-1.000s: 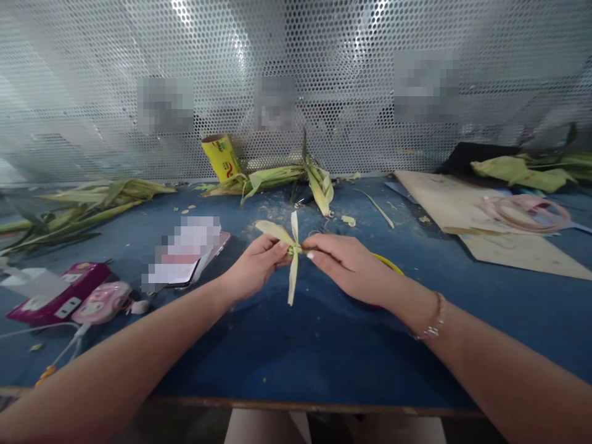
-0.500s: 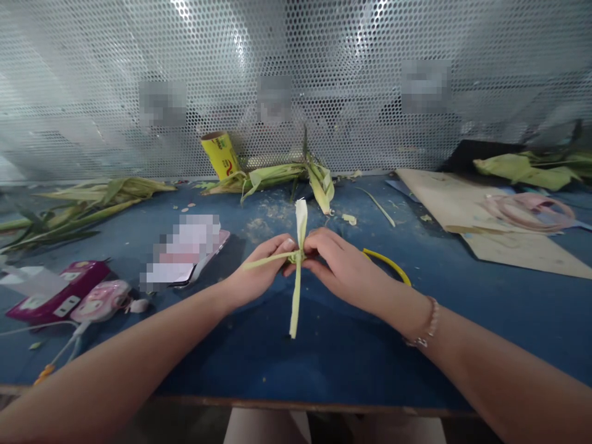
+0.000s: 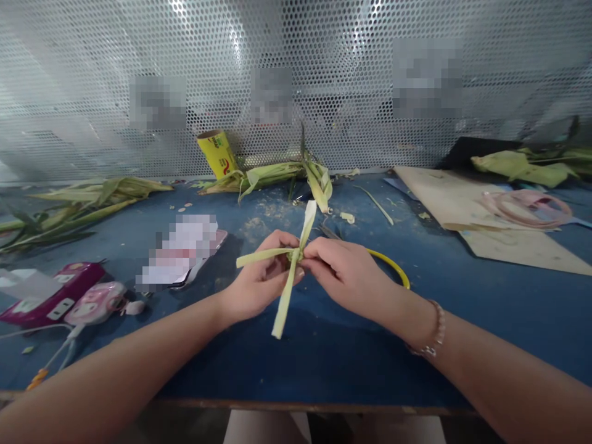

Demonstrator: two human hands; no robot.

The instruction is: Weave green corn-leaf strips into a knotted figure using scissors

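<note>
Strips of pale green corn husk [image 3: 285,299] cross at a small woven knot, held up over the blue table. One strip points away from me, one to the left and one toward me. My left hand [image 3: 259,277] is closed around the knot from the left, its thumb below. My right hand [image 3: 345,265] pinches the knot's right side between thumb and forefinger. Any strip inside the right hand is hidden. Behind the right hand lie yellow-handled scissors [image 3: 393,264], partly covered, with the blades showing just beyond the knuckles.
Corn husks [image 3: 277,176] lie at the back beside a yellow tube [image 3: 216,154], with more husks [image 3: 92,197] at left. A phone [image 3: 203,262], a purple power strip [image 3: 76,283] and cables are left. Cardboard [image 3: 444,197] with a pink coil [image 3: 527,208] lies right. A perforated metal screen stands behind.
The husk knot has turned, so the far strip leans right and the near strip swings left. My left hand has shifted its hold, its thumb now lower. My right hand keeps pinching.
</note>
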